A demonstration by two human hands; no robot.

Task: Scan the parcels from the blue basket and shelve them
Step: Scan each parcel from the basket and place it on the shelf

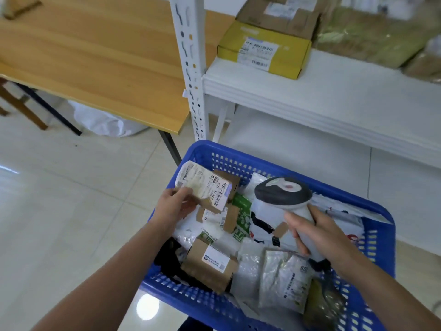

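Right grip [317,237] clamps scanner [282,194], left grip [174,206] pinches parcel [205,187] (blue basket [238,152] beneath, shelf [310,91] beyond).

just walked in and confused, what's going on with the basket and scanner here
A person is working over a blue basket full of parcels. Their left hand holds up a small labelled parcel, while the right hand grips a handheld scanner beside it. A yellow box sits on the white shelf behind.
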